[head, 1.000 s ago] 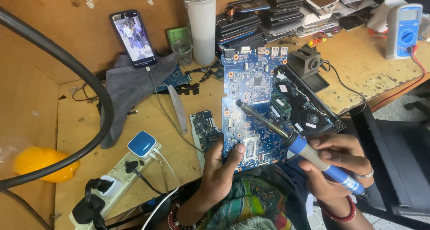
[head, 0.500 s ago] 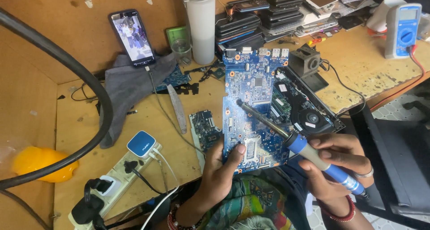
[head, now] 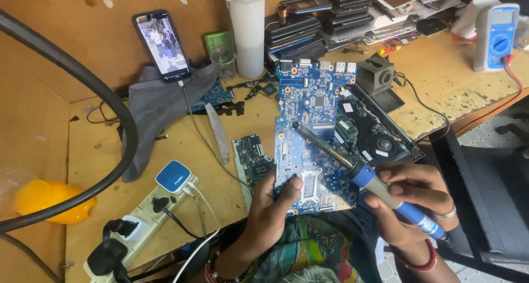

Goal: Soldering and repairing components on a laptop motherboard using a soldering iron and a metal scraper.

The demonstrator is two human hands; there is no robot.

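A blue circuit board (head: pixel 308 112) lies tilted at the table's front edge. My left hand (head: pixel 271 208) grips its near left corner, thumb on top. My right hand (head: pixel 410 197) holds a blue-handled soldering iron (head: pixel 363 175) like a pen. Its dark metal tip rests on the board near the middle, left of a silver slot. A ring and a red bracelet are on that hand.
An open laptop base with a fan (head: pixel 380 140) lies under the board's right side. A smaller board (head: pixel 250 156), a grey cloth (head: pixel 160 109), a propped phone (head: pixel 161 45), a white bottle (head: pixel 249 32), a power strip (head: pixel 149 222), stacked phones (head: pixel 330 16) and a blue multimeter (head: pixel 496 38) surround it.
The soldering iron's tip has shifted slightly along the board; both hands keep their holds.
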